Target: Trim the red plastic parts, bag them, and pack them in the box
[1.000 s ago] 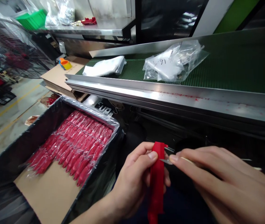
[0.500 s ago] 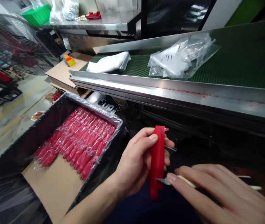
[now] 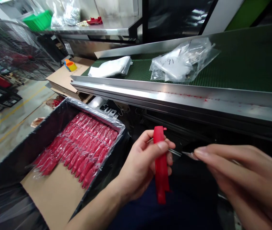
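A long red plastic part (image 3: 161, 172) stands nearly upright in my left hand (image 3: 140, 163), the thumb pressed on its face near the top and the fingers behind it. A small red nub sticks out at its upper right edge. To the right, my right hand (image 3: 238, 169) pinches a craft knife (image 3: 189, 155) whose thin blade points left. The blade tip is apart from the red part. Most of the knife's handle is hidden by the fingers.
A plastic-lined box (image 3: 123, 126) at left holds rows of wrapped red parts (image 3: 85, 143) on cardboard. Behind runs a green conveyor (image 3: 140, 68) with a metal rail and plastic bags (image 3: 174, 64). An orange-yellow cup-like item (image 3: 71, 65) lies on stacked cardboard. A fan (image 3: 18, 51) stands far left.
My right hand has drawn the knife from the lower part of the red piece up and to the right. My left hand has turned the piece slightly, and its thumb sits lower.
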The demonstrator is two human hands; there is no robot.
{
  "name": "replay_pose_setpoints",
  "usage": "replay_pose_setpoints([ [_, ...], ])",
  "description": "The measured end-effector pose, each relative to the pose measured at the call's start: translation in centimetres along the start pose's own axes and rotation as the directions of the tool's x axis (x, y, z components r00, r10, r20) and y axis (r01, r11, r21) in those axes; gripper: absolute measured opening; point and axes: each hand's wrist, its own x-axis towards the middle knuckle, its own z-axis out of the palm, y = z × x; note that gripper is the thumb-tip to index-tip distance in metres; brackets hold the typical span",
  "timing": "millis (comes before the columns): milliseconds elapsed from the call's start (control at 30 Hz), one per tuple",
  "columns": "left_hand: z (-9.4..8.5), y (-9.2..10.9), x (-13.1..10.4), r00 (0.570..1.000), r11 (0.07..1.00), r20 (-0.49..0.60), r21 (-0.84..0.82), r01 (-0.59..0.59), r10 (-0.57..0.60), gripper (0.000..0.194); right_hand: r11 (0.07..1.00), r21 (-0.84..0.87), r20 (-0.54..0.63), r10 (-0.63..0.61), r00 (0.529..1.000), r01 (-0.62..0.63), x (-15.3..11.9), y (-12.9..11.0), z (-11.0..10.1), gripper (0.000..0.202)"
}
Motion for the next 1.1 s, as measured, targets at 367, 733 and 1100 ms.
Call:
replay_pose_setpoints([
  [367, 0.1, -0.3, -1.5, 0.998, 0.977, 0.064, 0.212, -0.017, 0.003, 0.029, 0.996, -0.072, -0.013, -0.062, 0.998, 0.061, 1.6, 0.8, -0.5, 0.056],
  [733, 0.0, -0.8, -1.7, 0.995, 0.978, 0.095, 0.209, 0.021, -0.042, 0.028, 0.999, -0.053, -0.025, 0.004, 1.0, -0.005, 1.3, -0.2, 0.6, 0.049],
  [1100, -0.1, -0.9, -1.9, 0.983, 0.996, 0.166, 0.0, 0.085, -0.084, 0.021, 0.996, 0.093, -0.085, 0.002, 0.996, 0.006, 1.5, -0.5, -0.1, 0.043],
])
